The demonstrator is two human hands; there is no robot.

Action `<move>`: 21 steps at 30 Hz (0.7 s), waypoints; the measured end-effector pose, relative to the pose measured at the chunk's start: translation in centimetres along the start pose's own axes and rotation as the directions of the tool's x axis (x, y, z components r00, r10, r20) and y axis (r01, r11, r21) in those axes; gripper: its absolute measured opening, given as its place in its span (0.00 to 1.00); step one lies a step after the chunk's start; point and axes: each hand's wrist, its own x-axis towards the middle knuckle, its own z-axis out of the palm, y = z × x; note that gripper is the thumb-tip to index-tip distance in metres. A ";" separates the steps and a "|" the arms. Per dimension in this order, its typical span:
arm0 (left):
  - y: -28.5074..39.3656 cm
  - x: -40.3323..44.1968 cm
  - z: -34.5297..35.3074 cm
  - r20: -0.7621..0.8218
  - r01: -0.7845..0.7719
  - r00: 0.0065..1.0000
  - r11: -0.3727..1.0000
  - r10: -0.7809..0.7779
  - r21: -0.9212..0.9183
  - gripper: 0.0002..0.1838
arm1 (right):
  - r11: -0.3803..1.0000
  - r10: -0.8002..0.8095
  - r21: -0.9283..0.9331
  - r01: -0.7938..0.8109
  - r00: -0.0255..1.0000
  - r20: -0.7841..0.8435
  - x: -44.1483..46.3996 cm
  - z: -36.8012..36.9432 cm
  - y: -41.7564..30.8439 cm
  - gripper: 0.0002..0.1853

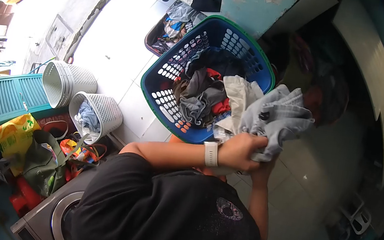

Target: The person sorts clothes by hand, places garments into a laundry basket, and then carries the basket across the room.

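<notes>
A bunched light grey garment (278, 116) is held up over the near right rim of a blue laundry basket (156, 107). My left hand (243, 152), with a white watch on its wrist, is closed around the lower part of this garment. Close against it, my right hand (262, 174) also grips the cloth; its fingers are mostly hidden behind the left hand. A cream cloth (238, 97) hangs beside the grey garment at the basket's edge. Inside the basket lie dark grey clothes (200, 98), a red piece (222, 106) and dark navy fabric (221, 62).
Two white baskets (65, 82) (110, 114) stand at left, the nearer holding bluish clothes. Behind the blue basket sits a bin of clothes (157, 39). A washing machine (49, 213) is at lower left, near bags (13, 137). A white panel (367, 57) rises at right.
</notes>
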 end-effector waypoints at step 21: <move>-13.1 3.8 13.3 0.072 0.173 0.969 0.861 -0.235 0.478 0.32 | 0.794 0.095 -0.589 -0.147 0.988 -0.119 -0.5 -7.2 13.4 0.37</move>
